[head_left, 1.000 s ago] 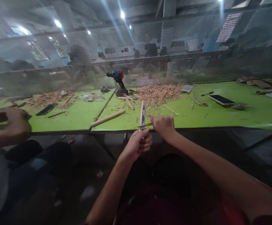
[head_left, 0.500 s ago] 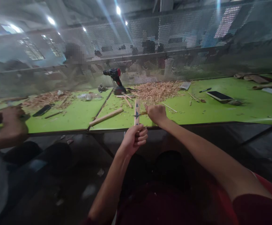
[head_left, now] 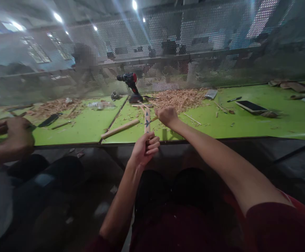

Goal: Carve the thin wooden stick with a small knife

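- Drill (head_left: 131,85) stands nr tabletop's (head_left: 286,124) far edge, by the seam, w/ mesh screen (head_left: 152,45) behind.
- Big shavings pile (head_left: 181,99) right of drill, also along far edge; smaller shavings pile left of seam.
- Thick stick (head_left: 120,128) slants from nr edge by seam, left of wood strip (head_left: 147,117); thin sticks lie just past strip's far end.
- Pouch (head_left: 210,94), pen (head_left: 234,99) & phone (head_left: 250,106) toward right end.
- Co-worker's hand (head_left: 18,136) at left end, nr edge.
- Strip: pale, flat, narrow, w/ dark blue marks; points away from person, far part over tabletop, nr end in fist by nr edge.
- L hand (head_left: 145,148) clenched round strip's nr end; R hand (head_left: 166,116) in fist round knife (head_left: 153,119) handle, blade across strip; contact too small to tell.
- Count: 1 strip, 1 knife, 1 drill, 1 thick stick, 1 pen, 1 pouch, 2 shavings piles.
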The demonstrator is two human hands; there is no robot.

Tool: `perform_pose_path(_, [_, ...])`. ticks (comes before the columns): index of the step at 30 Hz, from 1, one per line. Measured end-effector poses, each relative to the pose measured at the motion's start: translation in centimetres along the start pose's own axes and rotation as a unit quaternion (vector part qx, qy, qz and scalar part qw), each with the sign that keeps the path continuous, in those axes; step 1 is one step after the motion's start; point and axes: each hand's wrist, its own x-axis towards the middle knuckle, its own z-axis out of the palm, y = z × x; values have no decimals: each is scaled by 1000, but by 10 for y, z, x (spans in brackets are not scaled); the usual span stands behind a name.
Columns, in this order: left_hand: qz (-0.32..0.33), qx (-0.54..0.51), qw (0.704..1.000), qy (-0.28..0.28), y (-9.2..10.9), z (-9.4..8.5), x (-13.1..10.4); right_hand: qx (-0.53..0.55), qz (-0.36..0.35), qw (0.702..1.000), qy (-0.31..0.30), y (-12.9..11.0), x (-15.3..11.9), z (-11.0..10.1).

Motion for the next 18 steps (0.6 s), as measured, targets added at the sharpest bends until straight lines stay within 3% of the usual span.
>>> perform_pose_path(11, [-6,-45,999,9,-5,-2,1,-16,-12,999,-31,7,9,11])
perform_pose_path(18, [-23,-46,999,-5,-4,4,5,-18,-25,1000,-7,21,14,4])
